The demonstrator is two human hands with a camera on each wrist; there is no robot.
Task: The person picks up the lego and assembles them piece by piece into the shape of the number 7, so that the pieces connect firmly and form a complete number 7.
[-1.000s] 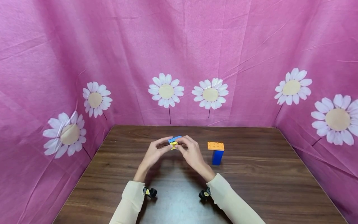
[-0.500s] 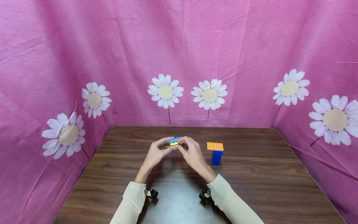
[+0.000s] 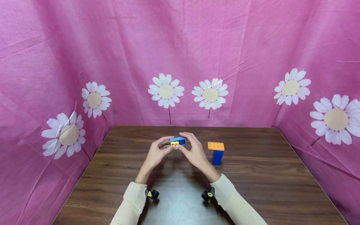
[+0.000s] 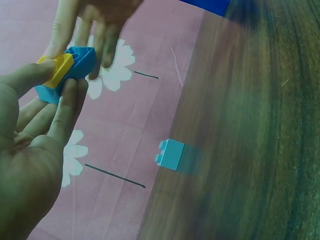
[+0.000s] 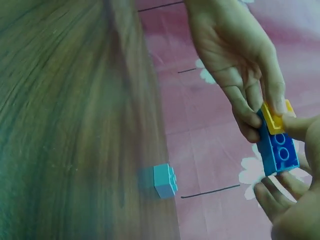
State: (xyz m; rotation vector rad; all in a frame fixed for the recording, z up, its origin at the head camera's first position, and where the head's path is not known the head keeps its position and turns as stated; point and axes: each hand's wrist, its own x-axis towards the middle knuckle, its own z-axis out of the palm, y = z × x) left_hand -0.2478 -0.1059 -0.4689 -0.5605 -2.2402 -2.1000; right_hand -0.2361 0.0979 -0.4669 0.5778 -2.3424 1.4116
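Observation:
In the head view, my left hand and right hand meet above the table around two joined toy building bricks. The longer blue brick turns its hollow underside, with round tubes, toward me. A small yellow brick covers its left end on that side. My left thumb presses the yellow brick while the left fingers support the blue one from behind. The right thumb rests on the yellow brick too, its fingers spread around the blue brick's right end. Both wrist views show a light blue brick on the table.
To the right of my hands stands a dark blue brick column topped by an orange plate that overhangs to the left. Pink cloth with printed daisies hangs behind the wooden table and along both sides.
The right fingers have spread away from the blue brick's end, uncovering its underside. The joined bricks have tilted so the hollow side faces me. The left hand keeps its place.

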